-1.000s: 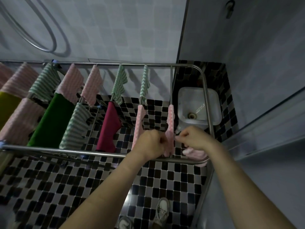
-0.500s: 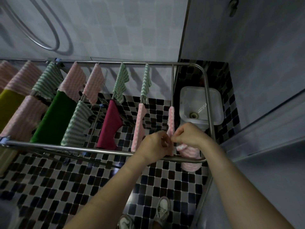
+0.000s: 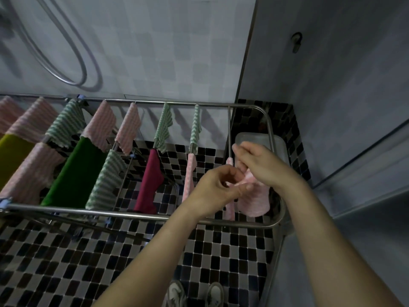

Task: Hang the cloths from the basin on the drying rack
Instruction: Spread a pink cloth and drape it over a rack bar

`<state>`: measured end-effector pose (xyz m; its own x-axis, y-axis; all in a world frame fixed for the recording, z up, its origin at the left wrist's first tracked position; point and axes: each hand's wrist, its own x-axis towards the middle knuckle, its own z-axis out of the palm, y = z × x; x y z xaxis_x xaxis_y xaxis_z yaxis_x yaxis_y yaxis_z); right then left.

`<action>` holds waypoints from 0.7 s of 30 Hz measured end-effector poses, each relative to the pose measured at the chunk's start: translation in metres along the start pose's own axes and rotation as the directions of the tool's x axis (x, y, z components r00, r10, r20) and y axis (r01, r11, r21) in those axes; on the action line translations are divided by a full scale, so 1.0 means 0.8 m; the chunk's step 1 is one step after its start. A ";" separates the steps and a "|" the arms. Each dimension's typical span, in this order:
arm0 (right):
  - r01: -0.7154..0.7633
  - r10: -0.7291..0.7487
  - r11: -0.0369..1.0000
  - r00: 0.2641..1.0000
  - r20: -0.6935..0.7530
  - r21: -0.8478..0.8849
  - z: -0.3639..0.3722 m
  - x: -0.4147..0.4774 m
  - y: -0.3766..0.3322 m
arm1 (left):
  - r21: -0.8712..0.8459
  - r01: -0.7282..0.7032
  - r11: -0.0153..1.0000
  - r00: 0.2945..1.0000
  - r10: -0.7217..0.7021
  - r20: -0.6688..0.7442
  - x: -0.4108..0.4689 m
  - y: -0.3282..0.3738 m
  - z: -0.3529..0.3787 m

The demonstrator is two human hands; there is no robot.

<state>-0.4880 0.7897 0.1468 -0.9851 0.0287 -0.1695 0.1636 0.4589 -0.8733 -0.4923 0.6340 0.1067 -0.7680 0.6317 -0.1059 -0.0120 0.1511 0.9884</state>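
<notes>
While both hands work at the right end of the drying rack, the pink striped cloth hangs bunched between them. It lies just right of the last crosswise rail and inside the rack's curved right end. The white basin sits on the floor beyond that end, partly covered by the right hand. Left hand: fingers curled, thumb and fingertips pinching the cloth's upper edge. Right hand: fingers bent over the cloth from above, forefinger raised; whether it truly grips the fabric or only rests on it cannot be told, since the back of the hand covers the contact. Probable hazards:

1. If the cloth is let go before it lies evenly across a rail, the heavier side would likely drag it down onto the checked floor.
2. A narrow pink cloth already hangs on that last rail, touching or just beside the one in hand, and a tug or a brushing wrist could pull it off.
3. Left bunched rather than spread, the fabric would probably dry poorly and sit insecurely.

The other rails toward the rack's left end are already full of cloths, so there is little room to shift it.
</notes>
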 end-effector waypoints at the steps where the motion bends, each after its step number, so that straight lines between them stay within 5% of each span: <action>1: 0.007 -0.007 1.000 1.000 -0.004 0.023 0.004 0.002 -0.008 | -0.005 -0.040 0.999 0.999 0.040 -0.014 -0.001 0.007 -0.002; 7: 0.070 -0.066 0.990 0.997 -0.034 0.124 0.035 0.006 -0.058 | -0.155 -0.090 0.984 0.995 0.082 -0.057 -0.018 0.042 -0.060; 13: 0.018 -0.073 0.967 0.976 0.207 0.254 0.041 0.014 -0.089 | -0.133 -0.131 0.982 0.986 0.116 -0.119 -0.036 0.061 -0.119; 21: -0.031 0.009 0.996 0.969 0.247 0.083 0.007 0.029 -0.087 | -0.185 -0.207 0.961 0.946 0.148 -0.287 -0.019 0.072 -0.167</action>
<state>-0.5219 0.7535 0.2014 -0.9401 -0.1871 -0.2850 0.1975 0.3824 -0.9026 -0.5669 0.5319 0.1793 -0.9123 0.4022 0.0776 0.0286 -0.1266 0.9915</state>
